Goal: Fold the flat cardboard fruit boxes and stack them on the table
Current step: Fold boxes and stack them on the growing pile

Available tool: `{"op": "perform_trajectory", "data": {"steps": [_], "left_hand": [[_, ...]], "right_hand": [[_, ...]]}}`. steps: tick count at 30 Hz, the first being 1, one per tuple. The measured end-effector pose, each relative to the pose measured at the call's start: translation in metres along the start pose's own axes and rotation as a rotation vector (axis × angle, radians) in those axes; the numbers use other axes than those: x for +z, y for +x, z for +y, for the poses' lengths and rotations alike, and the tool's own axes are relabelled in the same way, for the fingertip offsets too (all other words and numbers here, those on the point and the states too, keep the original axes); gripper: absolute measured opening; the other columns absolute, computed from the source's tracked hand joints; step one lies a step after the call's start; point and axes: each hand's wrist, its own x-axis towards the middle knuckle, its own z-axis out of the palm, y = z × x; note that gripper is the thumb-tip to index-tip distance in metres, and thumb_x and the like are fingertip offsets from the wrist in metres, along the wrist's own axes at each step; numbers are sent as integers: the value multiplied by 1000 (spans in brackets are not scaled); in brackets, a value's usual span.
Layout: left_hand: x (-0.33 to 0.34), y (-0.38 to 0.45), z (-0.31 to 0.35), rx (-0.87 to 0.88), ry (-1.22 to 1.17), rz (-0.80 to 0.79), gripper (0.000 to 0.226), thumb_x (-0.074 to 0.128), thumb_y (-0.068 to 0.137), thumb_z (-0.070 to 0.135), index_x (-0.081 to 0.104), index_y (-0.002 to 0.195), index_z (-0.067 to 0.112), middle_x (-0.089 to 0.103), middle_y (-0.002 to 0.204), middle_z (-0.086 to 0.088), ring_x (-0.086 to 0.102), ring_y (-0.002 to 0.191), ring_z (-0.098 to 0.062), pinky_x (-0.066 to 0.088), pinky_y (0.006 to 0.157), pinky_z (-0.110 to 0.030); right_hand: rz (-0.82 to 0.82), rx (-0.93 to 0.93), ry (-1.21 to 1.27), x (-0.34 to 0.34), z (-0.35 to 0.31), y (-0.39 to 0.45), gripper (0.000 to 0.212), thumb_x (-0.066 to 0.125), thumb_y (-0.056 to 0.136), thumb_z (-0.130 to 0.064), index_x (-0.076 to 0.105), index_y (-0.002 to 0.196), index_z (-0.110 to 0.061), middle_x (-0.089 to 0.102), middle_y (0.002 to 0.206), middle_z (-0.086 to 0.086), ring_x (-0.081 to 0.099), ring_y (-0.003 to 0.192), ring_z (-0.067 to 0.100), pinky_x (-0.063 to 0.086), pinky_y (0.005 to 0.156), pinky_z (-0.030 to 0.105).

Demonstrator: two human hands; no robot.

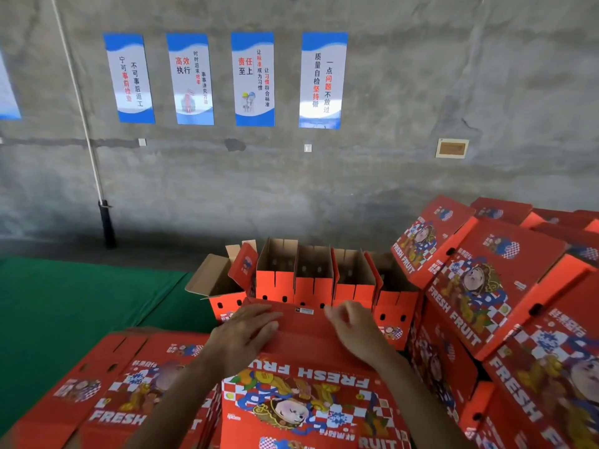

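A red "FRESH FRUIT" cardboard box (304, 393) lies in front of me with its printed face up and its far flap bent upward. My left hand (246, 335) presses flat on the left part of that flap. My right hand (355, 325) rests on the right part with curled fingers at the flap's edge. Beyond the flap stand several folded open boxes (311, 280) in a row, brown insides showing. Flat red boxes (129, 384) lie stacked at the lower left.
A leaning pile of red boxes (486, 286) fills the right side. Green table covering (81, 303) spreads at the left. Behind is a grey concrete wall with blue-and-white posters (252, 79) and a white pipe (84, 124) on a black post.
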Motion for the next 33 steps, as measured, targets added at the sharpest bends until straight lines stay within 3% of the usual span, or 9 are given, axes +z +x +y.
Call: {"op": "perform_trajectory", "data": {"steps": [2,5,7,11,14,19,25,28,33], "left_hand": [[1,1,-7,-12,-2,22,63,22,98,70,41,152,44,34,158,20,26,146,-1,40,114,-42],[4,5,-22,-65,1,71,52,33,104,57,48,150,36,37,159,13,26,148,-7,32,117,-39],[5,8,-32,-91,-3,83,47,38,106,51,53,146,33,38,159,9,27,148,-10,29,119,-38],[-2,7,-47,-122,-82,38,44,41,105,52,53,145,39,36,160,10,31,145,-11,33,116,-39],[-10,6,-48,-139,-142,10,42,46,104,51,54,144,40,36,160,14,32,145,-10,32,116,-39],[-24,-7,-51,-175,-256,-44,45,47,100,54,52,144,45,34,160,15,37,144,-15,38,117,-50],[-29,-25,-60,-196,-424,-18,47,51,91,57,54,136,50,34,159,18,41,140,-14,47,110,-45],[-28,-24,-61,-185,-460,-14,45,53,90,57,56,134,52,36,157,20,45,137,-14,51,105,-44],[-29,-27,-75,-181,-538,1,41,59,90,51,62,131,52,38,156,21,46,139,-14,54,102,-45]], "right_hand": [[146,100,326,-6,5,2,28,42,102,-61,54,110,-38,56,114,-15,54,100,-1,43,80,28],[213,259,332,-3,13,-4,34,33,109,-44,55,93,-23,59,93,-3,57,82,12,41,72,31],[15,445,355,0,21,-13,45,34,109,-44,62,87,-18,71,80,4,69,74,19,50,67,34],[-415,689,211,4,40,-33,48,55,97,-56,72,104,-12,79,84,8,78,75,23,61,64,32],[-592,687,62,6,42,-37,33,61,96,-41,71,106,-11,80,92,7,71,69,17,56,60,25],[-419,661,256,13,48,-33,19,59,97,-20,72,108,-11,75,94,7,63,70,15,55,63,26],[-524,656,257,16,48,-44,23,62,86,-22,64,107,-30,80,91,4,68,67,13,56,61,24],[-522,645,247,14,44,-41,24,60,90,-14,68,112,-22,78,92,3,64,61,9,52,58,21],[-541,671,509,2,44,-43,40,50,99,-5,61,131,-27,78,105,14,73,82,16,56,63,24]]}}
